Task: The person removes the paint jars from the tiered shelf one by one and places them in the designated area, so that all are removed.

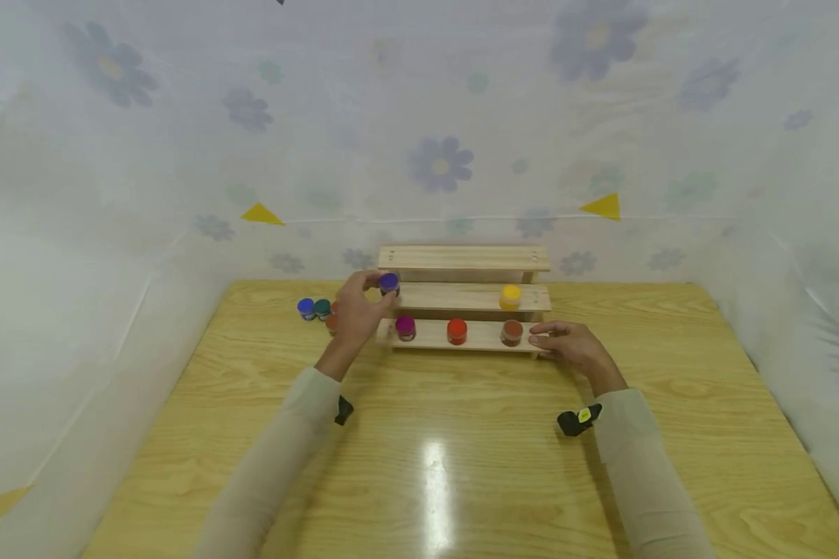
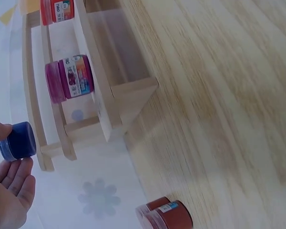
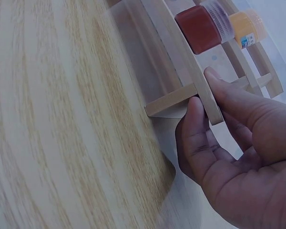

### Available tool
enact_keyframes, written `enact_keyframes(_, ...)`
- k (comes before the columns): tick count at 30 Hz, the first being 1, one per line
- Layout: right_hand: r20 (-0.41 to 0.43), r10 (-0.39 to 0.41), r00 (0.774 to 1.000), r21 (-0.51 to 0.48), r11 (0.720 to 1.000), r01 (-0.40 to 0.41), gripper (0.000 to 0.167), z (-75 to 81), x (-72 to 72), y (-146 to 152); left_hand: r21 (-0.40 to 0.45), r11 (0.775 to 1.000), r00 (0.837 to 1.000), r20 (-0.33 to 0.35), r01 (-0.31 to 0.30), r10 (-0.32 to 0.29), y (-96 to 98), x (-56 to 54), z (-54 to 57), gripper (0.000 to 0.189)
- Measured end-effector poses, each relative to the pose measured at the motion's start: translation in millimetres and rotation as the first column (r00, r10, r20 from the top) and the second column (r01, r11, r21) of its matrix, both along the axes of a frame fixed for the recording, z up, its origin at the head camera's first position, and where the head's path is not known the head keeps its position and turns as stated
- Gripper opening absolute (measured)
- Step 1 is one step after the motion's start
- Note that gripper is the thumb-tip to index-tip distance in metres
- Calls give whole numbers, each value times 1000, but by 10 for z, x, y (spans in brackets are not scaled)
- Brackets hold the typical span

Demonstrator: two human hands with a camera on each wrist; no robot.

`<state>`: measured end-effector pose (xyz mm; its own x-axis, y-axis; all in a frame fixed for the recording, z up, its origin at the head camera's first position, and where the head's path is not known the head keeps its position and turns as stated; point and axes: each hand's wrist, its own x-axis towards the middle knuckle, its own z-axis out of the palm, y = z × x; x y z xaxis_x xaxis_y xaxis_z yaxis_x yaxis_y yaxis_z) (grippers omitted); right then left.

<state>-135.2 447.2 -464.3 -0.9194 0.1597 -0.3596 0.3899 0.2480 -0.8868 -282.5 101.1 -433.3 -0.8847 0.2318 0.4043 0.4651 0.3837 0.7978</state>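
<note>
My left hand (image 1: pixel 358 310) pinches a dark blue paint jar (image 1: pixel 389 284) between thumb and fingers, at the left end of the middle step of a three-step wooden rack (image 1: pixel 454 258). In the left wrist view this blue jar (image 2: pixel 21 141) is tilted on its side by the camera angle. With thumb above and fingers below, my right hand (image 1: pixel 575 345) grips the right end of the rack's front step. Along that step stand a magenta jar (image 1: pixel 405 328), a red jar (image 1: pixel 457 331) and a brown jar (image 1: pixel 512 333). A yellow jar (image 1: pixel 510 297) is on the middle step.
Left of the rack, a blue jar (image 1: pixel 306 309), a dark green jar (image 1: pixel 322 309) and reddish-brown jars (image 2: pixel 174 217) stand on the wooden table (image 1: pixel 503 481), partly behind my left hand. A white flowered sheet (image 1: pixel 363 109) hangs close behind the rack and along both sides.
</note>
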Motion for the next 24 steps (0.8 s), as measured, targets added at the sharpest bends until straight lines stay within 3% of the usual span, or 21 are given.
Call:
enact_keyframes(11,2,-8,1000,-27,1000,8,45,-4,-8,-4,-36,997,992,-103,-70,66,-223,-51,-39,35)
enact_keyframes(24,2,6,1000,-27,1000,-6,44,9,0,6,11,995,994,-38,-98,99,-443,-96,-87,35)
